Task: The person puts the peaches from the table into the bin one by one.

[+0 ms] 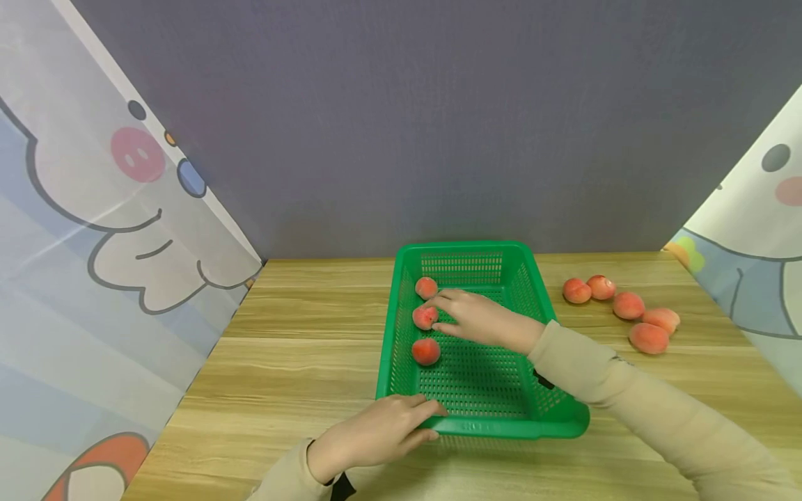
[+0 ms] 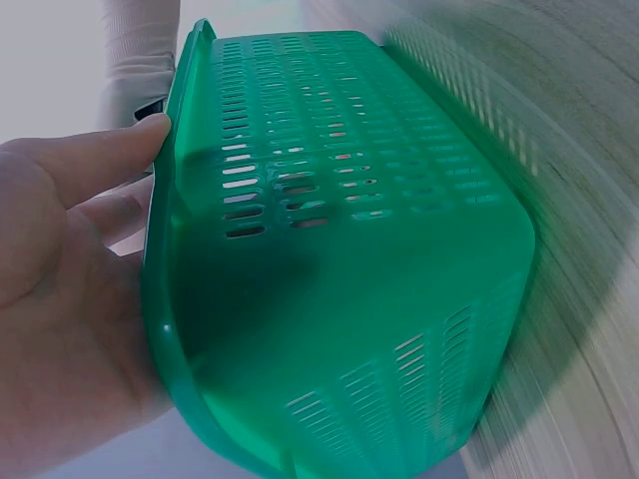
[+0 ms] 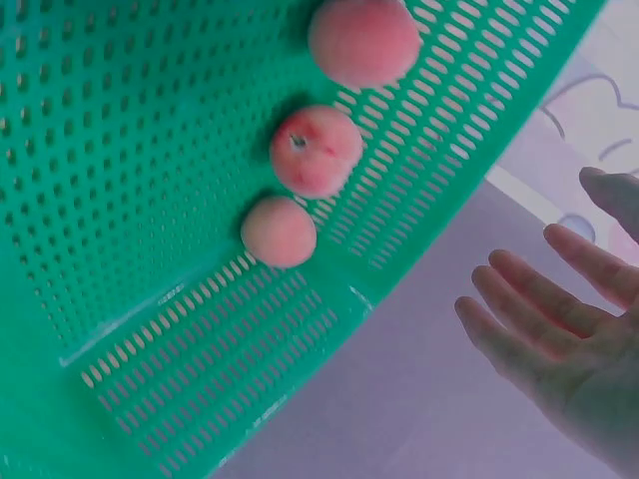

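Note:
A green plastic basket (image 1: 489, 427) with slotted walls sits on the table. Its near-left rim is gripped by my left hand (image 1: 390, 427), fingers over the edge and thumb on the outer side, as the left wrist view also shows. Three peaches stand in a row along the left wall inside: a far one (image 1: 427, 287), a middle one (image 1: 424, 318) and a near one (image 1: 426, 352). Over the basket, my right hand (image 1: 466, 316) overlaps the middle peach in the head view. The right wrist view shows this hand's fingers (image 3: 539, 299) spread, holding nothing.
Several more peaches (image 1: 628, 305) lie in a loose group on the wooden table (image 1: 301, 334), to the right of the basket. A grey wall (image 1: 438, 139) rises behind the table, and cartoon-printed sheets (image 1: 75, 229) flank it on both sides.

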`<control>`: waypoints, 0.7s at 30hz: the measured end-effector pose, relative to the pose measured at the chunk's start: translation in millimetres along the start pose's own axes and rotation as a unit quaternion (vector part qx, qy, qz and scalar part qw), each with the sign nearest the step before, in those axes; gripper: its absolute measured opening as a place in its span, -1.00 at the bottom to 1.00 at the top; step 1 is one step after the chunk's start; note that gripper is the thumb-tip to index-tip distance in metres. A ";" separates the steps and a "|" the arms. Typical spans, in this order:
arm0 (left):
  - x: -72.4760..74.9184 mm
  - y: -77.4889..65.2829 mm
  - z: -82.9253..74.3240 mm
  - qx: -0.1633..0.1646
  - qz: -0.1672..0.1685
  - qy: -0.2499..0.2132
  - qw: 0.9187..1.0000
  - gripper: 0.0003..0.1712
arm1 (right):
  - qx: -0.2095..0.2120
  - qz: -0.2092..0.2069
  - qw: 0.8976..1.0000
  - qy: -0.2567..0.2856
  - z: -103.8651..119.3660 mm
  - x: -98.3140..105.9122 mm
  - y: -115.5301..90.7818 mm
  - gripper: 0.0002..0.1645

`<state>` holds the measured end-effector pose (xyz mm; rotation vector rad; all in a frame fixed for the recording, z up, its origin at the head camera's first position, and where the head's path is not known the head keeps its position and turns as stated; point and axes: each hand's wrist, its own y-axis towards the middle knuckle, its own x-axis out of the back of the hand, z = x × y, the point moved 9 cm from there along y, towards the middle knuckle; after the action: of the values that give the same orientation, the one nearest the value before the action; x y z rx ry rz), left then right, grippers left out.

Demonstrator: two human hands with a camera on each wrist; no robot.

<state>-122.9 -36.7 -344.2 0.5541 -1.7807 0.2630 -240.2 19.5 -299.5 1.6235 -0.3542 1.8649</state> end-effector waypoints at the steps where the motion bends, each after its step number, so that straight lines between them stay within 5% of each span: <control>1: 0.0 0.0 0.1 0.000 0.000 0.000 1.000 -0.72 | 0.001 -0.006 1.000 -0.003 -0.5 3.3 -0.8 -0.53; 21: 1.0 0.6 0.2 -0.001 -0.004 0.000 1.000 -0.72 | -0.061 -0.068 0.995 0.026 -38.0 60.0 -31.7 -0.57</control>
<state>-123.5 -36.5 -343.2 0.5588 -1.7782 0.2559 -253.0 82.7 -256.1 1.4775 -0.3217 1.7456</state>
